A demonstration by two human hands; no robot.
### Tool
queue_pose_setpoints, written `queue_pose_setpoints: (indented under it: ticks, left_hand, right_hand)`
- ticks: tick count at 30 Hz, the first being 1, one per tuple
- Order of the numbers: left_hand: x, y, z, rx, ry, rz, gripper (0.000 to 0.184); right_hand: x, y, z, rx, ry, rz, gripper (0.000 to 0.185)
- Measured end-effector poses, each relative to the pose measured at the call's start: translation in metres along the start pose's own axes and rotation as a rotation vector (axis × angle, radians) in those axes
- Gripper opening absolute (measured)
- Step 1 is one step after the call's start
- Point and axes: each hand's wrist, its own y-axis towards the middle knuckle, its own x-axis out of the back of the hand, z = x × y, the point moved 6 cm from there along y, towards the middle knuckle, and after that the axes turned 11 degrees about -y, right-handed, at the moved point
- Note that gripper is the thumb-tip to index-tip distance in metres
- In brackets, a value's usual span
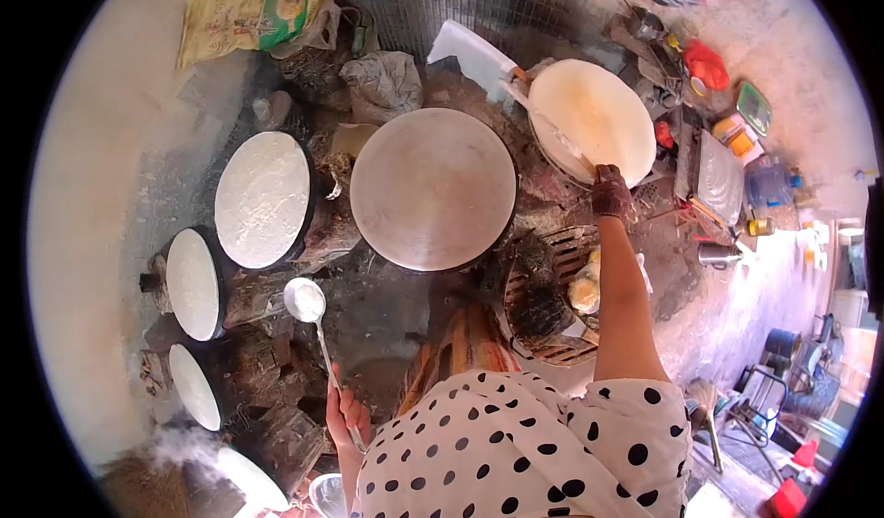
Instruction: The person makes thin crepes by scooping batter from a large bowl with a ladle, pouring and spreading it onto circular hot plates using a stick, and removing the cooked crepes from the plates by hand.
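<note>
In the view from the head camera, a person in a polka-dot top (516,453) works among round griddles, the left hand (348,417) gripping a long-handled ladle (304,300) whose bowl holds white, batter-like material. The right hand (611,194), its fingers dark and curled, is at the near edge of a broad pale disc (594,104), on the end of a long pale strip (558,134) slanting across it; how firmly it grips cannot be told.

The middle griddle (433,189) shows a smooth gray-brown surface. To its left, a large griddle (264,200) carries an uneven white layer reaching nearly to its rim, with two smaller white-covered griddles (193,285) beyond. Steam (175,446) rises beside another white round (250,477) at the lower left, near a partly visible basin (328,494).

Below the pale disc, a slatted tray (527,308) holds dark material and a yellowish bundle (584,294). A metal cup (718,256) and a bluish jug (767,185) stand at right.
</note>
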Motion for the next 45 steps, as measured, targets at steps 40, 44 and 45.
queue_pose_setpoints:
  ticks: [40, 44, 45]
  left_hand:
    - [0.752, -0.496, -0.154, -0.313, 0.411, -1.174, 0.029]
    - [0.736, -0.507, -0.160, -0.442, 0.900, -1.328, 0.033]
    - [0.739, -0.503, -0.165, -0.439, 0.902, -1.324, 0.033]
  right_hand:
    - [0.040, -1.085, 0.514, 1.666, -0.514, 1.415, 0.048]
    - [0.092, -1.019, 0.493, 0.892, -0.577, 1.490, 0.049]
    - [0.084, -1.020, 0.493, 0.887, -0.576, 1.490, 0.049]
